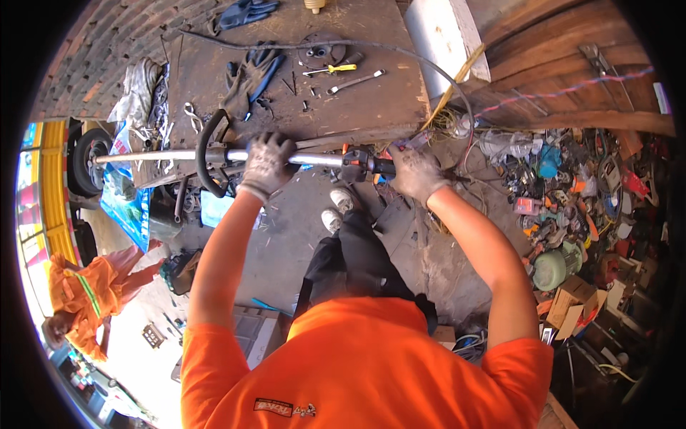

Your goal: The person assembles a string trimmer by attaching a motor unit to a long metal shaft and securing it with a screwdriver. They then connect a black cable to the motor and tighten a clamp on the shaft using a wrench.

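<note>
A brush cutter shaft (318,159), a long silver tube, lies level across my body along the bench's near edge. Gloved in grey, my left hand (268,166) is closed round the tube. To its left, a black loop handle (202,154) is fixed on the shaft. Further right sits the black control grip (354,165) with an orange-red part. At the right end my right hand (416,171), gloved too, is closed round the dark end of the shaft; the palm hides what exactly lies under it.
On the wooden bench (386,107) lie work gloves (251,75), a yellow-handled screwdriver (341,68), a wrench (355,82) and a round dark part (321,51). Piled parts and a green motor (557,266) fill the right. A person in orange (89,293) is at left.
</note>
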`<state>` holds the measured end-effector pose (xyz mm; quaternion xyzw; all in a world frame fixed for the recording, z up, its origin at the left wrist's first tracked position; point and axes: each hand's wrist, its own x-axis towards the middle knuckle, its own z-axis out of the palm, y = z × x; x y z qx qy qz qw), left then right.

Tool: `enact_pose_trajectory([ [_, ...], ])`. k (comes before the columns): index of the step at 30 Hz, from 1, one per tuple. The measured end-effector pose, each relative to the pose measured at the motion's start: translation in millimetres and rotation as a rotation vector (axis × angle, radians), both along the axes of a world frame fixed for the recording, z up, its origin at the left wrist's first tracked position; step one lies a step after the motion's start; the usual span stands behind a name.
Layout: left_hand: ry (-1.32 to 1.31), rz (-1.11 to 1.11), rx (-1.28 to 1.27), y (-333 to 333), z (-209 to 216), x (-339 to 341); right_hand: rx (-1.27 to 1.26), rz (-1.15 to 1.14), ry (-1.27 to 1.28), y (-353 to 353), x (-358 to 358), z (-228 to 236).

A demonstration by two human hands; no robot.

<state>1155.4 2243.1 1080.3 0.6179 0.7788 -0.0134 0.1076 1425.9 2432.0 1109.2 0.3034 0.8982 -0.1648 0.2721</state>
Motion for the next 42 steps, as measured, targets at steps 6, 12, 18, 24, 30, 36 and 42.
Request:
enact_pose_trajectory([
  [6,0.380,0.213,0.246,-40.6,18.1,-39.2,-0.116,0.013,-0.010,9.7,-8.2,21.5],
  [12,0.139,0.273,0.156,-36.0,-13.8,-62.2,-0.750,-0.065,-0.189,54.6,-16.1,-14.1],
  [18,0.127,0.319,0.152,-36.9,-13.4,-62.3,-1.351,-0.429,-0.450,67.9,-15.9,-33.6],
  [24,0.340,0.278,0.090,-37.3,-17.6,-75.2,-1.041,-0.180,-0.228,54.3,-16.9,-29.4],
  [30,0.325,0.270,0.050,-39.5,-16.9,-71.3,-0.577,0.020,-0.049,34.9,-10.3,-21.4],
  [36,0.324,0.345,0.015,-27.1,-8.0,-68.3,-0.368,0.143,0.022,35.9,-5.4,-15.6],
  [42,0.245,0.309,0.029,-30.1,-10.0,-72.6,0.002,0.296,0.006,1.5,-28.2,-4.3],
])
